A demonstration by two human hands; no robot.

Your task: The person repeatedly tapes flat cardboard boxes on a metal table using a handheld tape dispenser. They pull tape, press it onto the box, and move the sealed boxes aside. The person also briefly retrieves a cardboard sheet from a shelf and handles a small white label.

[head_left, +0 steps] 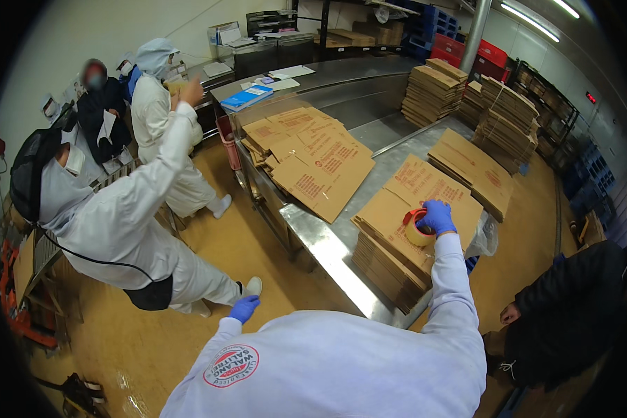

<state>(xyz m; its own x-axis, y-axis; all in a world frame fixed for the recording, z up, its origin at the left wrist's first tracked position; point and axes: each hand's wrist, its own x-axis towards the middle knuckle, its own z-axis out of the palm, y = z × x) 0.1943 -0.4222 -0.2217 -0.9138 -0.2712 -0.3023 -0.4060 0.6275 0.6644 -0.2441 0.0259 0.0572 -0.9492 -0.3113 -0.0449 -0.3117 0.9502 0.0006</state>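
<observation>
My right hand (pixel 437 216), in a blue glove, reaches out over a stack of flattened brown cardboard boxes (pixel 397 237) at the near end of a steel table (pixel 327 247). It grips a roll of tan packing tape (pixel 416 228) with a red piece on it, resting on the top sheet. My left hand (pixel 244 308), also in a blue glove, hangs low by my side over the yellow floor. It holds nothing and its fingers are loosely apart. My white coat fills the bottom of the view.
More flattened boxes (pixel 320 164) lie fanned across the table, with tall stacks (pixel 505 122) behind. A person in white (pixel 125 230) stands left with one arm raised, two more people stand behind. A person in black (pixel 568 317) crouches at right.
</observation>
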